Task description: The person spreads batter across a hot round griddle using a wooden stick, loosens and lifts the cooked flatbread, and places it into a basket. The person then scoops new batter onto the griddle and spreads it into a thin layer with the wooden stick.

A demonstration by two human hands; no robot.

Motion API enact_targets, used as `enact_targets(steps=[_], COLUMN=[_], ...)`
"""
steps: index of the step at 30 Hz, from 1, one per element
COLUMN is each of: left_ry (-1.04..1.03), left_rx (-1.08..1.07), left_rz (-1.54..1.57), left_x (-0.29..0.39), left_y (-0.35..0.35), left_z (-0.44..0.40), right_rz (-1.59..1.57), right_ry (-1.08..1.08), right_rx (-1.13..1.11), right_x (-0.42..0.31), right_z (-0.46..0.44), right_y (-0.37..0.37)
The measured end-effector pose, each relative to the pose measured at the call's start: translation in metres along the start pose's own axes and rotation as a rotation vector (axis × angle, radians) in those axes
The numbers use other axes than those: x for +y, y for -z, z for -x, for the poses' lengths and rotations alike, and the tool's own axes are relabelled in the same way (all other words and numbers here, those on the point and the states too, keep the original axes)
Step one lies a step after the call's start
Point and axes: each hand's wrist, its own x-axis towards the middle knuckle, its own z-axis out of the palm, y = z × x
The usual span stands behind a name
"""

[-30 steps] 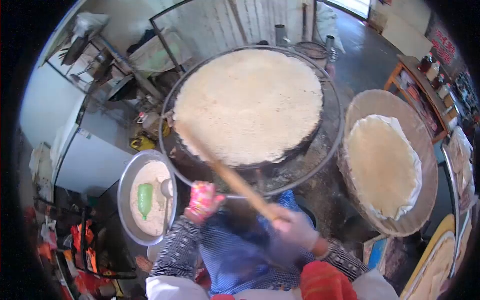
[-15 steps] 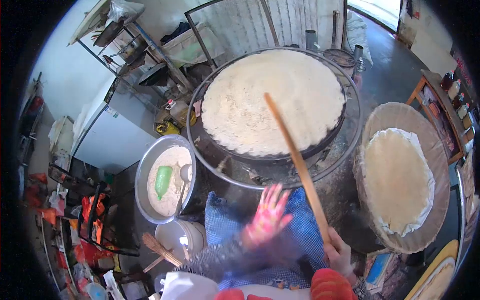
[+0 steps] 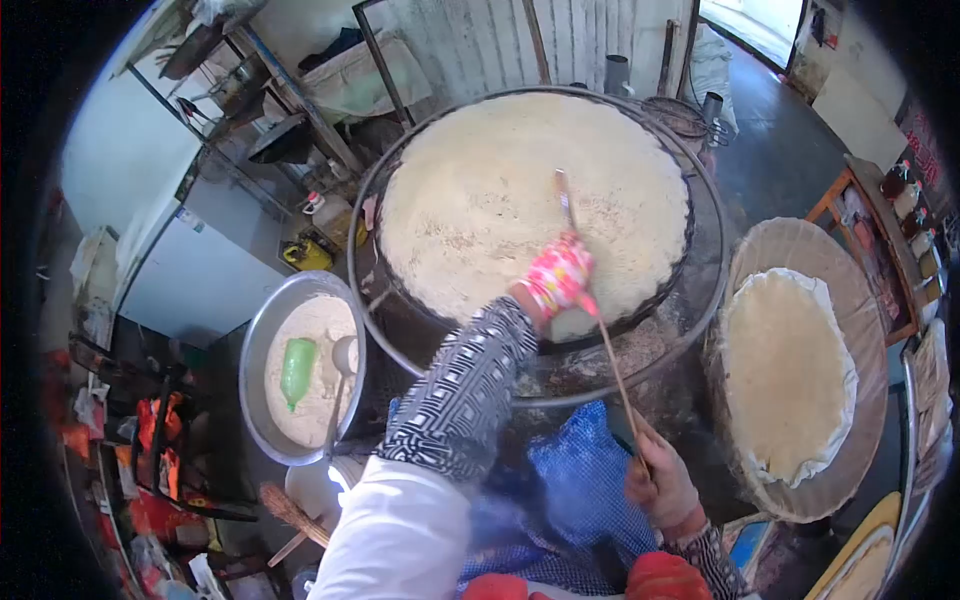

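Observation:
A large round griddle (image 3: 688, 255) carries a broad, thin pale flatbread (image 3: 510, 165) with a crinkled edge. My left hand (image 3: 560, 275), in a pink floral glove, is closed around the middle of a long flat wooden stick (image 3: 613, 362), over the near side of the flatbread. My right hand (image 3: 663, 482), bare, grips the stick's near end above my blue checked apron (image 3: 590, 465). The stick is turned nearly edge-on, and its far tip points across the flatbread; whether it touches is unclear.
A metal ring (image 3: 722, 270) surrounds the griddle. Left stands a metal basin (image 3: 250, 400) of pale flour or batter, holding a green plastic scoop-like piece (image 3: 297, 372) and a ladle (image 3: 343, 357). Right, a finished flatbread (image 3: 785, 370) lies on a cloth-covered round stand (image 3: 860, 260). A straw brush (image 3: 292, 512) is lower left.
My left hand has moved forward from near my lap and closed on the stick. The stick has turned from broad face to edge, its tip farther right. The view has shifted slightly.

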Motion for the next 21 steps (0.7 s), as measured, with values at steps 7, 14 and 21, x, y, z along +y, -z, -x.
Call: enact_targets(steps=[7,14,21], left_ry=[0.195,0.408,0.099], left_rx=[0.118,0.094,0.295], left_rz=[-0.072,-0.137,-0.020], left_x=[-0.102,-0.114,0.019], left_y=[0.035,0.103,0.087], left_z=[0.079,0.218,0.144], right_rz=[-0.068,0.187,0.711], right_ry=[-0.125,-0.111,0.404], right_rx=[-0.146,-0.166,0.261], right_x=[-0.018,0.031,0.090], right_z=[-0.098,-0.146,-0.002], right_y=[-0.048,-0.110,-0.046])
